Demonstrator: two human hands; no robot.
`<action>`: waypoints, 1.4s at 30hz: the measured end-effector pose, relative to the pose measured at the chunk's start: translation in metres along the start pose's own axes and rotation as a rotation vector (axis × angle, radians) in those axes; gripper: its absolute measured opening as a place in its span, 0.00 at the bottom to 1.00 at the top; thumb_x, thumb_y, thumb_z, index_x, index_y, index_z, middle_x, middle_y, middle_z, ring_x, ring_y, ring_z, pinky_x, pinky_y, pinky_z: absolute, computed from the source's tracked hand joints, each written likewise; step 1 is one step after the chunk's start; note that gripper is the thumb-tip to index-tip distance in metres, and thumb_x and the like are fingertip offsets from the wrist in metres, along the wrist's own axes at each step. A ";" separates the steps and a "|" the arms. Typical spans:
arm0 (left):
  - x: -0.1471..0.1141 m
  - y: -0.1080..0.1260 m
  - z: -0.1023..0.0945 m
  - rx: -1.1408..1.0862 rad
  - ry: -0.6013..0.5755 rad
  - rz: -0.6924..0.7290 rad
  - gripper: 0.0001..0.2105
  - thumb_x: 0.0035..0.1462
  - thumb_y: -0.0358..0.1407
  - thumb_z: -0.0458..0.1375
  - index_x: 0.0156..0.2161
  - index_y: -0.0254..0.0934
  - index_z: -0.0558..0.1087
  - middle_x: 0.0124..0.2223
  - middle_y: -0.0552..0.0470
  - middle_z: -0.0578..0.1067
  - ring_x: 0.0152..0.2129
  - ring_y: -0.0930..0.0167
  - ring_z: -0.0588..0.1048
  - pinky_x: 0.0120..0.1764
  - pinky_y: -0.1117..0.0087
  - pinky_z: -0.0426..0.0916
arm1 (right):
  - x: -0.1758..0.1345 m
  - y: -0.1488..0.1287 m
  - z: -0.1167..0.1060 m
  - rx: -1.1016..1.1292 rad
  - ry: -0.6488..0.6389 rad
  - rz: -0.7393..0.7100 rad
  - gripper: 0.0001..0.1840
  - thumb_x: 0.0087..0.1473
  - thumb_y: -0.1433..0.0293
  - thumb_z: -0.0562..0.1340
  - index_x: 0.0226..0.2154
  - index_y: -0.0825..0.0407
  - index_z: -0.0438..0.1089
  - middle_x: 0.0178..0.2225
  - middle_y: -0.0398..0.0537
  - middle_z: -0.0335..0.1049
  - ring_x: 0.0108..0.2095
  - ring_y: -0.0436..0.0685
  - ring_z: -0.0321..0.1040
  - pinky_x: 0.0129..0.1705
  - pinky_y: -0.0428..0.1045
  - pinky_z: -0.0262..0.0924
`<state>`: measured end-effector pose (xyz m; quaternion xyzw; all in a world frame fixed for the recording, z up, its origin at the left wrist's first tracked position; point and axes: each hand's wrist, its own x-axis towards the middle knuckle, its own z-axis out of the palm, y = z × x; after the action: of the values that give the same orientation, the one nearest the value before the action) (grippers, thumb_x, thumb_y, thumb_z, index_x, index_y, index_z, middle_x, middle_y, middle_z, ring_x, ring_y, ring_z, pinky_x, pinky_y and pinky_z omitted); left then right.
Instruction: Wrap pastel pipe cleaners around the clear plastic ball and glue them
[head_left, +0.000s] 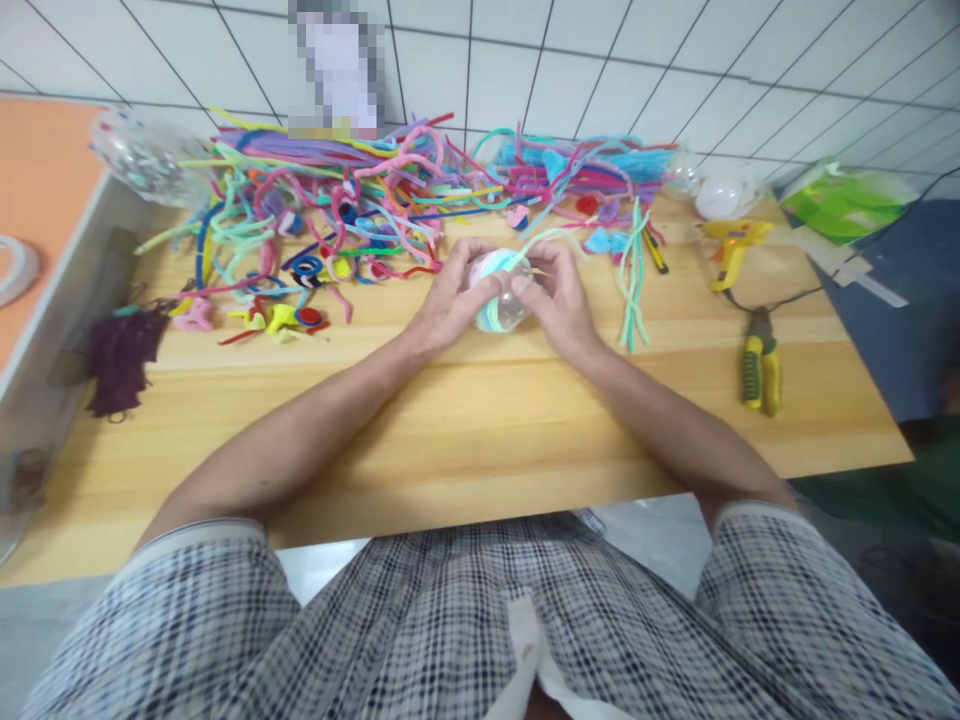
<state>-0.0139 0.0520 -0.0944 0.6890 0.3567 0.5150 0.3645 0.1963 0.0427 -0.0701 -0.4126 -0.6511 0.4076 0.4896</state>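
Both hands meet over the middle of the table around a clear plastic ball (514, 312), partly wrapped in pale green, blue and pink pipe cleaners (491, 318). My left hand (457, 295) grips the wrapped side, its thumb lying on the strands. On the bare side, my right hand (559, 290) closes its thumb and fingers at the ball's top, where a pale green pipe cleaner end sticks out to the right. The fingertips behind the ball are hidden. Twisted mint green pipe cleaners (634, 290) lie just right of my right hand.
A heap of coloured pipe cleaners (390, 190) runs along the tiled wall. To the right are a yellow glue gun (729, 245) with a cord, pliers (761, 365), a utility knife (656, 248) and a clear ball (724, 195). Dark purple tassels (126, 355) lie at left.
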 end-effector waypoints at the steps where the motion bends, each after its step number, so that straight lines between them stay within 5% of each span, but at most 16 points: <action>1: -0.001 -0.001 0.002 0.012 0.037 0.010 0.32 0.67 0.67 0.62 0.59 0.43 0.70 0.56 0.44 0.79 0.54 0.56 0.80 0.60 0.49 0.78 | -0.004 0.000 0.000 -0.068 0.002 -0.050 0.35 0.56 0.39 0.76 0.55 0.40 0.70 0.60 0.48 0.77 0.60 0.64 0.73 0.68 0.62 0.71; 6: -0.006 -0.009 0.007 0.081 0.078 0.075 0.35 0.69 0.70 0.58 0.63 0.43 0.67 0.61 0.42 0.77 0.60 0.55 0.77 0.67 0.47 0.73 | -0.017 0.000 0.002 -0.279 -0.016 -0.271 0.30 0.61 0.52 0.74 0.60 0.40 0.69 0.66 0.52 0.72 0.67 0.68 0.69 0.70 0.70 0.69; 12: -0.008 -0.015 0.003 0.119 0.046 0.100 0.35 0.71 0.69 0.57 0.65 0.44 0.66 0.63 0.42 0.76 0.61 0.55 0.77 0.67 0.48 0.71 | -0.019 0.003 0.004 -0.301 -0.010 -0.295 0.34 0.56 0.60 0.77 0.61 0.38 0.69 0.68 0.53 0.71 0.71 0.72 0.66 0.71 0.71 0.69; 25: -0.014 -0.004 0.001 0.107 0.042 0.094 0.34 0.70 0.69 0.59 0.63 0.43 0.66 0.60 0.43 0.76 0.58 0.56 0.77 0.64 0.51 0.74 | -0.024 0.012 0.007 -0.391 -0.008 -0.443 0.37 0.57 0.64 0.74 0.65 0.42 0.65 0.69 0.60 0.70 0.71 0.74 0.66 0.73 0.74 0.65; 34: -0.019 -0.001 -0.006 0.174 -0.025 0.084 0.30 0.75 0.63 0.56 0.67 0.44 0.64 0.63 0.42 0.76 0.60 0.57 0.78 0.64 0.53 0.74 | -0.029 0.011 0.010 -0.367 0.006 -0.417 0.41 0.61 0.54 0.72 0.72 0.42 0.62 0.72 0.60 0.69 0.73 0.76 0.65 0.76 0.75 0.60; 42: -0.020 0.002 -0.007 0.175 -0.023 0.063 0.29 0.76 0.61 0.56 0.67 0.42 0.65 0.62 0.42 0.76 0.59 0.59 0.78 0.63 0.57 0.75 | -0.030 0.008 0.009 -0.474 -0.069 -0.483 0.32 0.68 0.57 0.66 0.71 0.39 0.67 0.73 0.58 0.67 0.73 0.75 0.65 0.76 0.77 0.58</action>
<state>-0.0244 0.0347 -0.0997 0.7347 0.3743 0.4852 0.2908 0.1939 0.0159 -0.0888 -0.3348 -0.8228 0.1307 0.4402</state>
